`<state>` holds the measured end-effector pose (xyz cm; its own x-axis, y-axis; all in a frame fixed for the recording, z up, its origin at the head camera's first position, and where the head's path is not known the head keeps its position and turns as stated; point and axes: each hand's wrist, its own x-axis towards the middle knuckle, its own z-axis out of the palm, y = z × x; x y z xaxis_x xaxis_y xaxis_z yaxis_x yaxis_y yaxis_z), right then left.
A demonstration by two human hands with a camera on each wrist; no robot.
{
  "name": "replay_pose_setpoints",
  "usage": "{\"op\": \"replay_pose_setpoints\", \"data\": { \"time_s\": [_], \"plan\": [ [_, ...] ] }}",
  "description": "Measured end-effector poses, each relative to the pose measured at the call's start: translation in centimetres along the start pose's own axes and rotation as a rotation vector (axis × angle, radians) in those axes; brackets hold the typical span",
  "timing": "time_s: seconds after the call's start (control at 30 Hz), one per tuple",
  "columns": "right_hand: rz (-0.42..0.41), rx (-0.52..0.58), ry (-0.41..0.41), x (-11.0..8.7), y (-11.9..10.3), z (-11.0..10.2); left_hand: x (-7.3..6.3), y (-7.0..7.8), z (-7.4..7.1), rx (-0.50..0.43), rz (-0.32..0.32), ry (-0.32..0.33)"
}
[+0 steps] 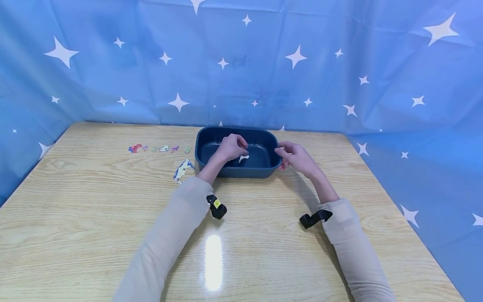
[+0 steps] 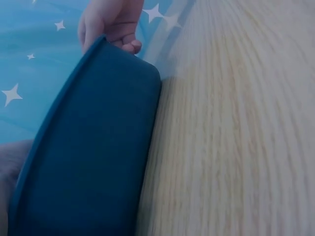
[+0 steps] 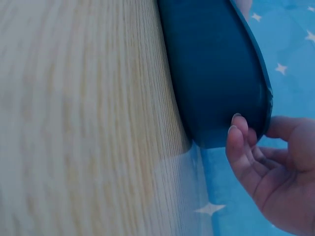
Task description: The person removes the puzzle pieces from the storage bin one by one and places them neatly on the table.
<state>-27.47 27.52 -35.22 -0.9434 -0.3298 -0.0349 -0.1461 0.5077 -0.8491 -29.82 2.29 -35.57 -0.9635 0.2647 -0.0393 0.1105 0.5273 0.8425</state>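
Observation:
A dark blue rectangular plastic bin (image 1: 245, 172) stands at the table's far side. My left hand (image 1: 229, 147) reaches over its near rim, fingers bent down into the bin. Right at those fingertips shows a small white flat cutout (image 1: 244, 158), pinched between them; the thumb side is hidden. At the bin's right end my right hand (image 1: 298, 158) grips the rim. In the right wrist view, that hand (image 3: 283, 169) has its thumb at the rim and its fingers against the outer wall. The left wrist view shows mostly the bin's near wall (image 2: 93, 142).
Left of the bin, several small coloured cutouts lie in a row, among them a red and blue one (image 1: 135, 148) and a green one (image 1: 187, 150). Nearer the bin lies a larger white and blue cutout (image 1: 183, 170). A blue star-patterned cloth (image 1: 241, 84) hangs behind the wooden table (image 1: 264, 235).

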Motion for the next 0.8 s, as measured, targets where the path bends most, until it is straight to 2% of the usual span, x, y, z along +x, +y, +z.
{"op": "replay_pose_setpoints", "data": {
  "time_s": [0.13, 0.33, 0.47, 0.7, 0.8],
  "plan": [
    [0.000, 0.010, -0.001, -0.02, -0.13, 0.03, 0.01, -0.05, 0.11, 0.035, -0.022, -0.045],
    [0.004, 0.017, -0.001, -0.12, -0.22, 0.13, 0.09, -0.36, 0.38, 0.162, -0.002, -0.097],
    [0.005, 0.019, -0.007, -0.06, 0.03, 0.17, 0.10, -0.43, 0.48, 0.196, -0.001, -0.121],
    [-0.002, 0.020, -0.001, -0.02, -0.02, 0.13, 0.02, -0.36, 0.37, 0.220, 0.016, -0.129],
    [0.000, 0.019, 0.005, -0.05, -0.05, 0.05, -0.08, -0.24, 0.26, 0.207, 0.031, -0.113]
  ]
}}
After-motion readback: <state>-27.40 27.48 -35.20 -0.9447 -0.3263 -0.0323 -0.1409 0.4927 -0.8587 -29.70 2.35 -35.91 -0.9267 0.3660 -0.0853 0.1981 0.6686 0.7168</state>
